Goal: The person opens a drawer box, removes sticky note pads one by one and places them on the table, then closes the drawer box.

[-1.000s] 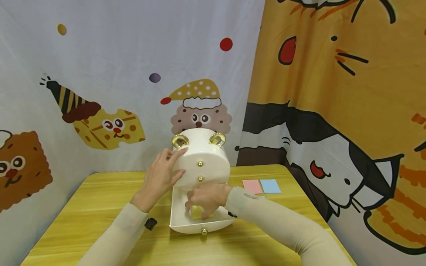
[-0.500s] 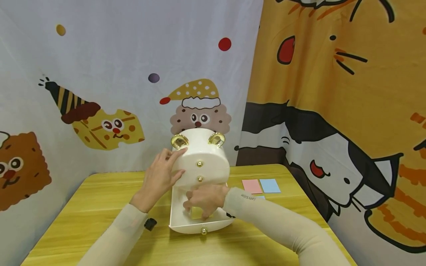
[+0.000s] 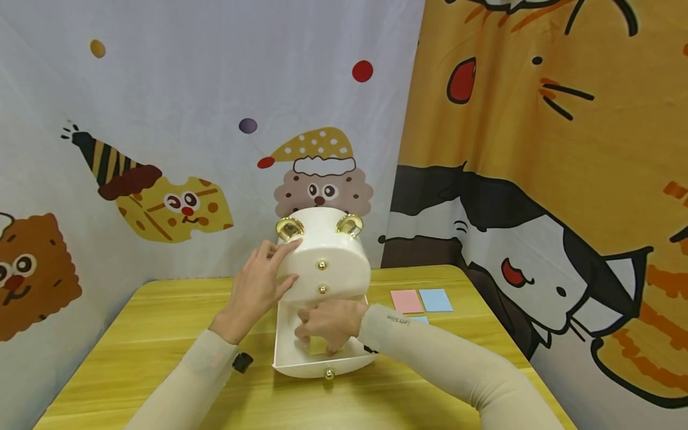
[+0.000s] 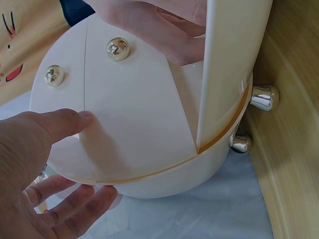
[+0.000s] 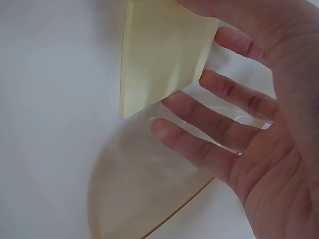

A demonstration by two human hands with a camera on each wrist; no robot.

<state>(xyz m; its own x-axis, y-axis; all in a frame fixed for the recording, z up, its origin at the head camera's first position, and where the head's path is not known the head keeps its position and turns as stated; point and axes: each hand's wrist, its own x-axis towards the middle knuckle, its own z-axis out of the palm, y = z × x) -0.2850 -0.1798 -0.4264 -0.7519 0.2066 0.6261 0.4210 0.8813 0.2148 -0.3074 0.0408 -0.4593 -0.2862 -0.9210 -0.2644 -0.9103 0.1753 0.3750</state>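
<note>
A white, round-fronted mini drawer box (image 3: 325, 251) with gold ears and gold knobs stands on the table. Its bottom drawer (image 3: 301, 370) is pulled out toward me. My left hand (image 3: 249, 295) holds the box's left side; in the left wrist view the thumb lies on the front and the other fingers bend around the curved side. Inside the drawer, my right hand (image 3: 334, 323) holds a yellow sticky note pad (image 5: 164, 55) between thumb and fingers. The right wrist view shows the fingertips at the pad's edge, with part of the thumb cut off by the frame.
Right of the box, a pink sticky note pad (image 3: 407, 301) and a blue sticky note pad (image 3: 436, 300) lie side by side on the wooden table (image 3: 183, 334). Another blue pad (image 3: 421, 320) is mostly hidden behind the right sleeve. A cartoon-print curtain (image 3: 177, 89) hangs behind.
The right hand shifts very slightly left within the drawer, fingers around the yellow pad. The left hand stays on the box.
</note>
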